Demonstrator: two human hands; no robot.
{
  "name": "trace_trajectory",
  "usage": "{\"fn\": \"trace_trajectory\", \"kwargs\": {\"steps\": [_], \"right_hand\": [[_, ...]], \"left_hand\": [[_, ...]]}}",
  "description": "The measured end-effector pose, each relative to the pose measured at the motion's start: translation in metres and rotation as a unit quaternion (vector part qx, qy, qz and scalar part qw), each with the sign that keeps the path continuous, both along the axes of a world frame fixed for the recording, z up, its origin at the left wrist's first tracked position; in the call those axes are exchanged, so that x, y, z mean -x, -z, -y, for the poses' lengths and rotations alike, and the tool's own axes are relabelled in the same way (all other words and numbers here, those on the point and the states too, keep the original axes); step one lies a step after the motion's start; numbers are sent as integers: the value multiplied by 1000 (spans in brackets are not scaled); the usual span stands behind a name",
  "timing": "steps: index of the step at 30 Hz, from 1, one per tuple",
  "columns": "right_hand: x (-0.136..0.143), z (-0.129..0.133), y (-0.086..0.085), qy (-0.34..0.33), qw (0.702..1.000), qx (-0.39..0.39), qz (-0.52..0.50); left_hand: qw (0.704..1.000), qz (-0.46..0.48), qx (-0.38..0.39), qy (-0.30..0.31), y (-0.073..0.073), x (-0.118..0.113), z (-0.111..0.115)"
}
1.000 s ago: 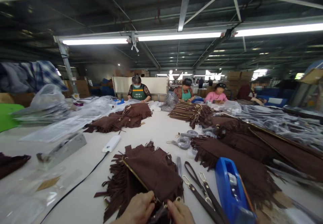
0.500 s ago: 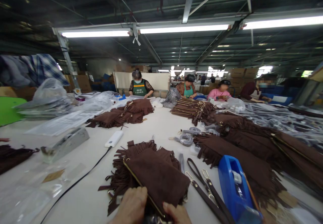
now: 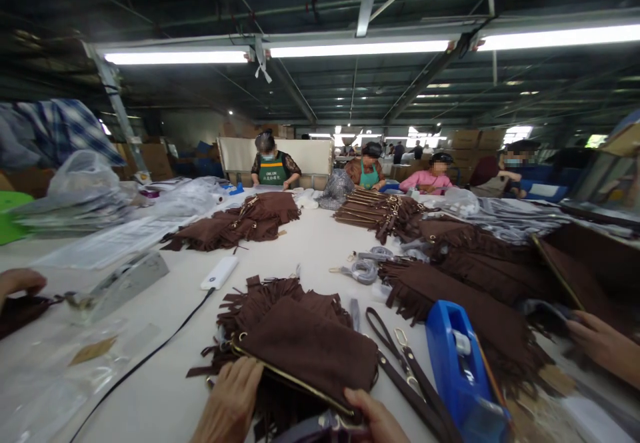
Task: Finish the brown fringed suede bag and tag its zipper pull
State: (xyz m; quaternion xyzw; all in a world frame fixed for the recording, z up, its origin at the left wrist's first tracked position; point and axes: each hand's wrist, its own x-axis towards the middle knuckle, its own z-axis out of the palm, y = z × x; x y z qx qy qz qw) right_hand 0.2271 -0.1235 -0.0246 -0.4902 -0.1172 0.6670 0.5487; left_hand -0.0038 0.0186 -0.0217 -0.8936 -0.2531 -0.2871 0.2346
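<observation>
A dark brown suede bag (image 3: 310, 353) with a gold zipper lies over fringed brown pieces (image 3: 270, 293) at the table's front. My left hand (image 3: 230, 393) has its fingers closed over the zipper edge at the bag's left. On the lower right corner, my right hand (image 3: 373, 413) grips the bag with thumb and fingers. A strap with metal fittings shows below the bag between my hands, partly cut off by the frame's bottom. Brown wrist straps (image 3: 413, 370) with gold clips lie just right of the bag.
A blue tape dispenser (image 3: 463, 370) stands at the right. Brown bags (image 3: 480, 296) are piled behind it, where another person's hand (image 3: 603, 343) reaches in. A white device (image 3: 220, 273) with a black cable lies left. Another person's hand (image 3: 23, 283) is at the far left. Several people work opposite.
The bag's zipper edge has turned flatter, and my hands are farther apart, my left moved left. A strap has come into view below. Other people's hands have appeared at left and right.
</observation>
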Motion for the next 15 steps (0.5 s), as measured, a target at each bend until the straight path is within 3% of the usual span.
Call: {"fn": "trace_trajectory", "kwargs": {"steps": [2, 5, 7, 10, 15], "right_hand": [[1, -2, -5, 1, 999, 46, -27], [0, -2, -15, -27, 994, 100, -35], [-2, -2, -23, -42, 993, 98, -43], [-5, 3, -36, -31, 995, 70, -68], [-3, 21, -58, 17, 995, -22, -95]], "left_hand": [[998, 45, -14, 35, 12, -8, 13], [993, 116, -12, 19, 5, -27, 15], [991, 134, -19, 17, -12, -39, 9], [990, 138, -15, 28, -49, -49, 1], [988, 108, 63, 86, -105, -45, 3]]}}
